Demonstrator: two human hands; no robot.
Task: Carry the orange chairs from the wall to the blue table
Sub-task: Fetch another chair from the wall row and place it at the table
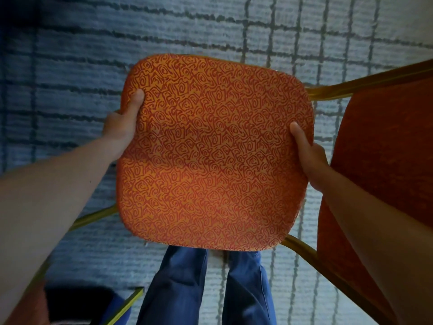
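Hands grip an orange chair (215,156) by the two sides of its seat, seen from above. The left hand (121,127) holds the seat's left edge and the right hand (309,156) its right edge; each thumb lies flat on top of the cushion, and the other fingers curl under the rim, out of sight. The seat is a rounded square pad, covered in orange fabric printed with dense red squiggles. A plainer, darker orange backrest (375,148) rises at the right. Thin gold metal frame bars (365,86) stick out from under the seat. The chair is in front of the person's legs in blue jeans (178,285), over a pale grey-blue carpet (187,31) of ribbed weave crossed by a dark grid of lines. Both forearms are bare.
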